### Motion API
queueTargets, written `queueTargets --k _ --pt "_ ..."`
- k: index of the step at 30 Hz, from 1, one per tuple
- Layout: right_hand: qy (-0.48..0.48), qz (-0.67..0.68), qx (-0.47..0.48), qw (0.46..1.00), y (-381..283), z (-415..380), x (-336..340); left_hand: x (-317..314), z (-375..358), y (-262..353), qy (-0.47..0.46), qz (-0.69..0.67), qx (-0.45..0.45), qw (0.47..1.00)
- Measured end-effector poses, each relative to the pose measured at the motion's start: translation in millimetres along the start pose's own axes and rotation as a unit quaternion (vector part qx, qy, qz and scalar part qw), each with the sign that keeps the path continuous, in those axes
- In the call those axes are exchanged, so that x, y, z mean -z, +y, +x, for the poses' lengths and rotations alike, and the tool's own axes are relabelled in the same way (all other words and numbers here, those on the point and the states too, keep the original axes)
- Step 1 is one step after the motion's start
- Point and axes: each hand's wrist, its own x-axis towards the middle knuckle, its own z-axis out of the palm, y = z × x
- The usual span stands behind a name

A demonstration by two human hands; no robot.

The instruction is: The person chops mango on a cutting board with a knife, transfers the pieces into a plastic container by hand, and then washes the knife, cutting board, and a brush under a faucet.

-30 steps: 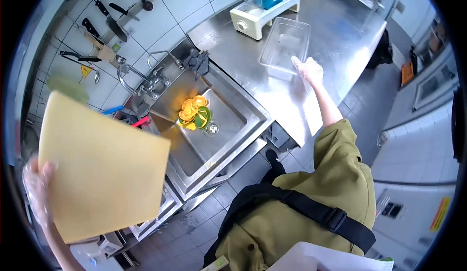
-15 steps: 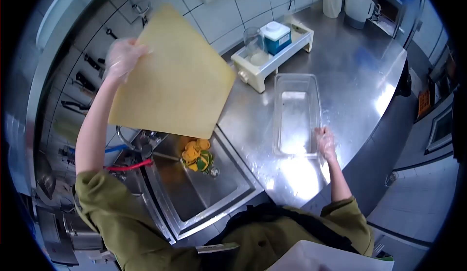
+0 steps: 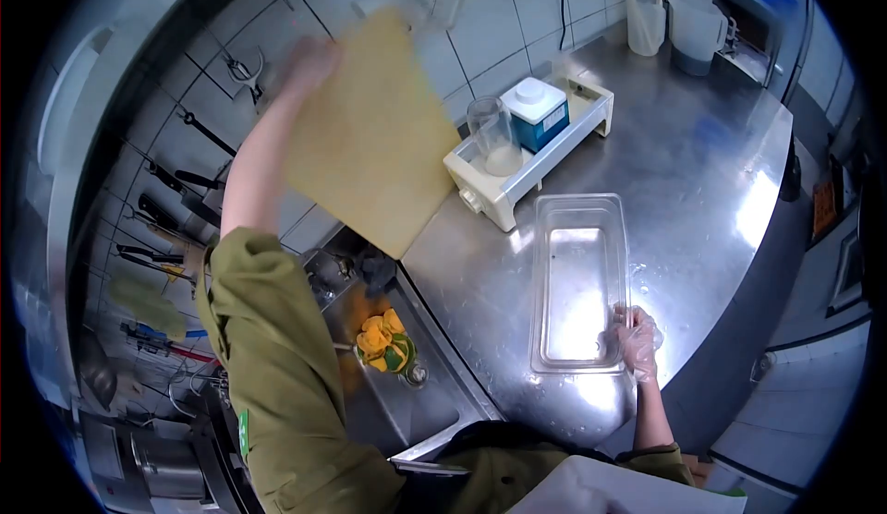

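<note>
A large yellowish cutting board (image 3: pixel 379 135) is held up at the far left of the counter, tilted, its lowest corner near the sink edge. My left hand (image 3: pixel 312 60), smeared by motion, grips the board's upper left edge. On the steel counter lies a clear rectangular plastic container (image 3: pixel 577 269) with nothing visible inside. My right hand (image 3: pixel 639 343), in a clear glove, is closed on the container's near right rim. Orange and green peels (image 3: pixel 384 340) sit in a heap in the sink (image 3: pixel 411 417) by the drain.
A cream-coloured stand (image 3: pixel 494 191) at the back of the steel counter (image 3: pixel 665 172) carries a clear jar (image 3: pixel 494 135) and a teal box with a white lid (image 3: pixel 536 112). White jugs (image 3: pixel 695 29) stand in the far corner. Knives (image 3: pixel 166 181) hang on the left wall.
The board and my left hand have moved up and right, toward the wall. My view has shifted, so the counter things appear lower. My right hand stays at the container's rim.
</note>
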Motion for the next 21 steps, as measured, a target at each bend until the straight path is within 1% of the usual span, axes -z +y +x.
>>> queueTargets --k 1,2,3,4,6,7,8,9,10,11,12,13,14,15,16,17,18,19,20,21 --pt "-0.004 -0.003 0.0 1.0 0 0 1 -6 2 5 0.081 0.09 -0.079 0.989" --pt "0.002 -0.018 -0.002 1.0 1 1 2 -14 -1 13 0.16 0.174 -0.157 0.959" --pt "0.011 -0.035 -0.007 0.999 6 4 1 -1 -7 28 0.163 0.082 -0.077 0.98" --pt "0.02 -0.051 -0.015 0.998 12 4 1 18 -12 40 0.16 -0.012 0.004 0.987" --pt "0.07 -0.115 0.062 0.989 23 5 2 19 -22 58 0.106 0.106 -0.034 0.988" --pt "0.071 -0.12 0.035 0.99 12 1 1 20 -29 60 0.079 0.169 -0.053 0.981" --pt "0.071 -0.123 0.01 0.99 1 -1 0 24 -28 64 -0.065 0.112 0.043 0.991" --pt "0.06 -0.138 0.028 0.988 -4 -2 5 25 -24 73 -0.212 0.054 0.136 0.966" --pt "0.046 -0.154 0.041 0.986 -6 -7 9 18 -35 83 -0.359 -0.003 0.22 0.907" --pt "0.024 -0.104 0.041 0.993 -17 -16 12 1 -71 89 -0.21 -0.067 0.098 0.97" --pt "0.001 -0.051 0.045 0.998 -35 -21 13 -13 -121 91 -0.047 -0.131 -0.018 0.99" --pt "-0.023 -0.044 0.044 0.998 -52 -24 12 -17 -175 87 0.12 -0.188 -0.121 0.967" --pt "-0.052 -0.036 0.047 0.997 -71 -28 7 0 -226 98 -0.021 -0.27 -0.075 0.96" --pt "-0.066 -0.11 0.03 0.991 -91 -36 3 26 -275 115 -0.157 -0.341 -0.018 0.927" --pt "-0.089 -0.181 0.023 0.979 -110 -40 -10 29 -327 116 -0.181 -0.353 -0.06 0.916" --pt "-0.129 -0.212 0.067 0.966 -128 -51 -23 35 -384 125 -0.194 -0.405 -0.019 0.893" --pt "-0.173 -0.236 0.114 0.95 -140 -60 -39 71 -427 129 -0.249 -0.504 0.008 0.827" --pt "-0.247 -0.198 0.133 0.939 -142 -59 -61 63 -483 128 -0.314 -0.61 0.044 0.726" --pt "-0.317 -0.158 0.147 0.924 -143 -63 -90 62 -542 135 -0.295 -0.781 0.106 0.54" --pt "-0.344 -0.149 0.14 0.916 -160 -87 -132 73 -583 127 -0.331 -0.761 0.115 0.546"
